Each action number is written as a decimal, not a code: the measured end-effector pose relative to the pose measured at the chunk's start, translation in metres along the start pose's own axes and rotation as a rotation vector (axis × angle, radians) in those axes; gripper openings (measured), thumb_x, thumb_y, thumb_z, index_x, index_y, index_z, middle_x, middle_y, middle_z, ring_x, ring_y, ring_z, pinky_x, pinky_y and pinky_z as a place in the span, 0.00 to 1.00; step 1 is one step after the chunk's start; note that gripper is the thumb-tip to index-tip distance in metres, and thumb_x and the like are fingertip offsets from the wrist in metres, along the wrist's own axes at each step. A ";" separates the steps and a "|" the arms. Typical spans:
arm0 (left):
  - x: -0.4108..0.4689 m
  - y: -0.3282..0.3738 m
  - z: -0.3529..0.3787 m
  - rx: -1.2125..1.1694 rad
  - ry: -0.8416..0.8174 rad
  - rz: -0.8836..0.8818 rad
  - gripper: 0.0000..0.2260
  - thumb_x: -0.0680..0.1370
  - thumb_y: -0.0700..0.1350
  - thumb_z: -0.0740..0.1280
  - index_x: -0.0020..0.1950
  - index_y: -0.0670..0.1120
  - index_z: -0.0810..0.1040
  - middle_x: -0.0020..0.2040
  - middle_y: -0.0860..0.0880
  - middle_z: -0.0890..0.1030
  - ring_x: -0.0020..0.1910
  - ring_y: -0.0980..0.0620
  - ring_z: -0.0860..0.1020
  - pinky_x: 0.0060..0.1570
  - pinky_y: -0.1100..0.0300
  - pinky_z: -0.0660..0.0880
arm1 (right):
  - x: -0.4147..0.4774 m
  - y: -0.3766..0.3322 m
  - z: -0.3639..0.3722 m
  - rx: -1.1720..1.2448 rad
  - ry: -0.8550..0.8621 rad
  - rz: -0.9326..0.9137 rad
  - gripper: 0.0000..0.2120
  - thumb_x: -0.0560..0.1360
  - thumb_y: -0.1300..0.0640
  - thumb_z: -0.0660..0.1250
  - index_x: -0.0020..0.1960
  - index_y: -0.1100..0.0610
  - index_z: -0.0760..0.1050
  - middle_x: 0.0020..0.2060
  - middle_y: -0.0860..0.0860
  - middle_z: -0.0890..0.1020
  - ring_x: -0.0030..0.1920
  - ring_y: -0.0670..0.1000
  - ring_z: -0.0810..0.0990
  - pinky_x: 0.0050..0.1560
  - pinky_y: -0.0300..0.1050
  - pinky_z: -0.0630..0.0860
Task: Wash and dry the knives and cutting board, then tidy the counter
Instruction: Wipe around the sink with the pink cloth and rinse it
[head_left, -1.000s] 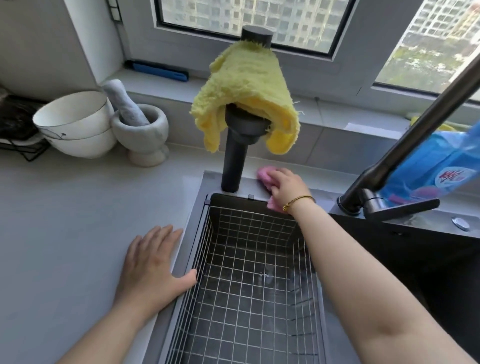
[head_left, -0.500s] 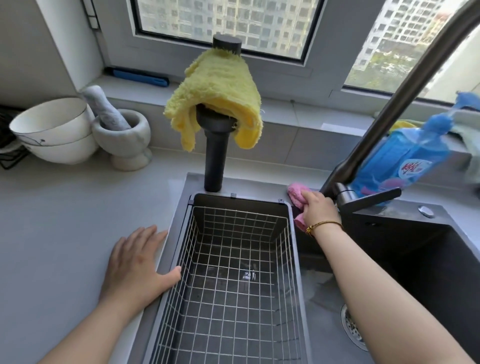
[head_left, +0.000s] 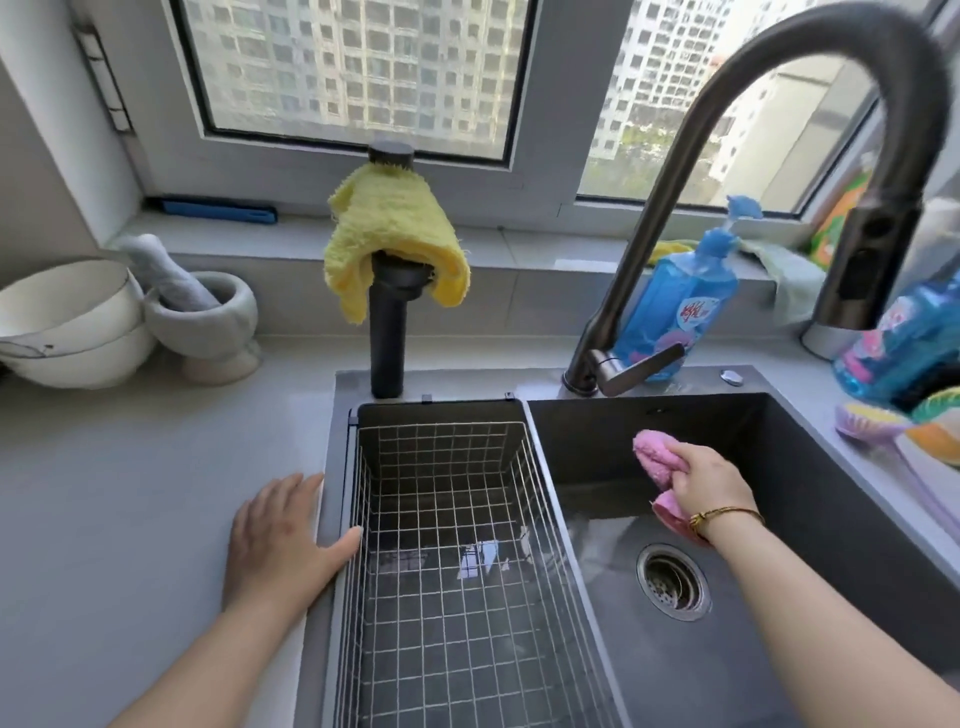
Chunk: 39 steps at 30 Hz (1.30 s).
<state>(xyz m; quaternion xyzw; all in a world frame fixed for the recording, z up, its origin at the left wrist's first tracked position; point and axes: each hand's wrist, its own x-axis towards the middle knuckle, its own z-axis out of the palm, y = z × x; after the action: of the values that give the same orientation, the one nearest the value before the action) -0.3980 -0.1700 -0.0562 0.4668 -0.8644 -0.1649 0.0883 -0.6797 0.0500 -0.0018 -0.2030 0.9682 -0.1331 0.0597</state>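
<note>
Head view looks down on the sink (head_left: 810, 467), where the right hand (head_left: 711, 480) hangs over the open basin, its grip curled round a bunched pink cloth (head_left: 655, 454) whose ends stick out above and below the fist. The left hand (head_left: 283, 540) lies flat on the tabletop (head_left: 130, 493), grip spread, thumb at the sink's edge just beside the wire basket (head_left: 447, 457). No knife or cutting board shows anywhere, so the step in hand looks like wiping down or rinsing the cloth. To do it well, wring over the drain (head_left: 674, 582) so drips fall inside the basin, not on the tabletop. Room is good below the hand. The faucet (head_left: 675, 171) arches overhead, and the basket wall stands near on the left, while the brushes (head_left: 872, 423) crowd the right rim.
</note>
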 end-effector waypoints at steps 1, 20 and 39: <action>-0.002 0.000 0.000 -0.014 0.001 0.007 0.31 0.74 0.59 0.64 0.73 0.49 0.59 0.74 0.49 0.60 0.74 0.50 0.56 0.72 0.57 0.48 | -0.003 0.006 -0.003 0.020 0.019 0.000 0.19 0.76 0.65 0.57 0.65 0.56 0.71 0.62 0.59 0.74 0.60 0.61 0.72 0.57 0.48 0.71; -0.024 0.307 0.043 -0.328 -0.047 0.549 0.15 0.78 0.45 0.63 0.64 0.50 0.74 0.62 0.55 0.76 0.62 0.60 0.72 0.55 0.77 0.59 | 0.092 0.156 -0.049 0.097 0.077 -0.056 0.20 0.76 0.66 0.55 0.66 0.56 0.69 0.64 0.56 0.72 0.63 0.58 0.69 0.62 0.47 0.65; 0.179 0.489 0.035 -0.617 0.387 0.105 0.25 0.73 0.50 0.70 0.65 0.42 0.68 0.62 0.44 0.71 0.62 0.46 0.70 0.64 0.51 0.67 | 0.273 0.194 -0.020 -0.030 0.086 -0.061 0.24 0.77 0.59 0.60 0.71 0.53 0.59 0.67 0.54 0.65 0.64 0.55 0.66 0.61 0.43 0.63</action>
<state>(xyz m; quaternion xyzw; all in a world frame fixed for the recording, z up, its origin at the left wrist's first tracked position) -0.8870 -0.0631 0.0901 0.3959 -0.7639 -0.3216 0.3953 -1.0048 0.1145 -0.0539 -0.2272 0.9652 -0.1290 0.0107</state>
